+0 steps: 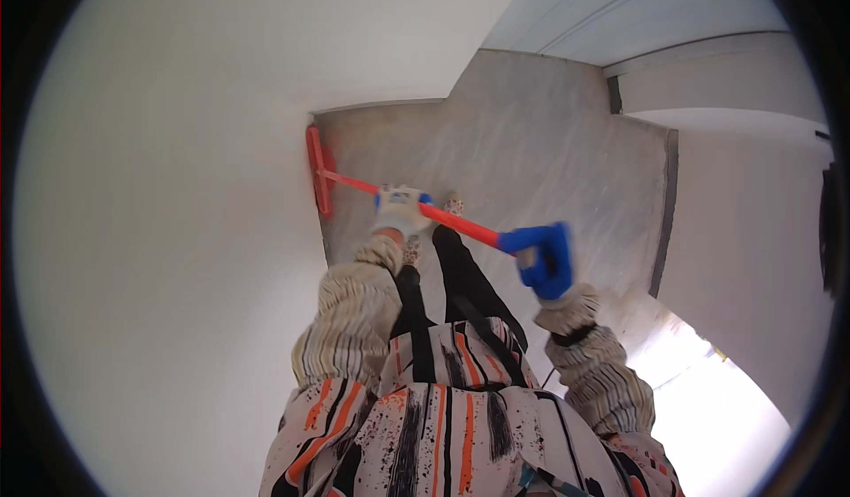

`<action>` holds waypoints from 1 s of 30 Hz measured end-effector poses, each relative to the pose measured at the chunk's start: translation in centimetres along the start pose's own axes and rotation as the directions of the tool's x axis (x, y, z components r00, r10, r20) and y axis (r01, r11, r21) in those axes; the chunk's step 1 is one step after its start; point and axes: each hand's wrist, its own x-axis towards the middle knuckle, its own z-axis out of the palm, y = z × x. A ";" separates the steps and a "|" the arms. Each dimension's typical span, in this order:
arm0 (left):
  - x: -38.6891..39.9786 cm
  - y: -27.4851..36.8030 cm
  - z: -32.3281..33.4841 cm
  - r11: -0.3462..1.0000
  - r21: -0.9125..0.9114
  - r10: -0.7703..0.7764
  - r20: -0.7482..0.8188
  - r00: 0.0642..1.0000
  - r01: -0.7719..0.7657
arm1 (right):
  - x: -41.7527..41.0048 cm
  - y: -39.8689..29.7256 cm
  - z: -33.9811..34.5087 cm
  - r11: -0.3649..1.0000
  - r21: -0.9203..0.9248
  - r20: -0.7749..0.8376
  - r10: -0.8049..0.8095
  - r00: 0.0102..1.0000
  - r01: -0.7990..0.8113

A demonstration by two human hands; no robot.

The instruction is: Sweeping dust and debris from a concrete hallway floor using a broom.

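Observation:
A long red handle [465,226] runs slantwise across the floor in front of me, with a wide red head [319,171] at its far left end; whether it is a broom or a squeegee I cannot tell. That head lies along the foot of the left wall, close to the corner. My left hand [402,208], in a whitish glove with blue parts, grips the middle of the handle. Gloved in blue, my right hand [541,258] is closed around the handle's near right end and looks slightly blurred. Both forearms wear striped sleeve covers.
Grey floor [544,145] with pale streaks extends between white walls [179,198]. A wall corner juts in at the top, beside a pale panelled surface [637,12]. Dark strips [666,211] edge the floor at right. Bright light comes through an opening [717,397] at lower right. My feet [412,251] are below the handle.

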 end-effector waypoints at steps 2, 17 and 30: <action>3.6 -1.6 1.0 1.000 0.006 0.027 0.073 0.997 -0.027 | 1.7 1.7 -0.5 0.957 0.257 0.134 0.105 0.985 -0.137; 3.1 18.3 7.1 0.772 -0.184 0.630 0.344 0.696 -0.608 | -9.6 -8.8 -7.8 0.918 -0.364 -0.367 0.011 0.930 -0.154; 4.0 1.4 0.4 0.905 0.037 0.385 0.346 0.855 -0.423 | -1.7 -2.2 -0.8 0.975 -0.215 -0.308 -0.010 0.951 -0.059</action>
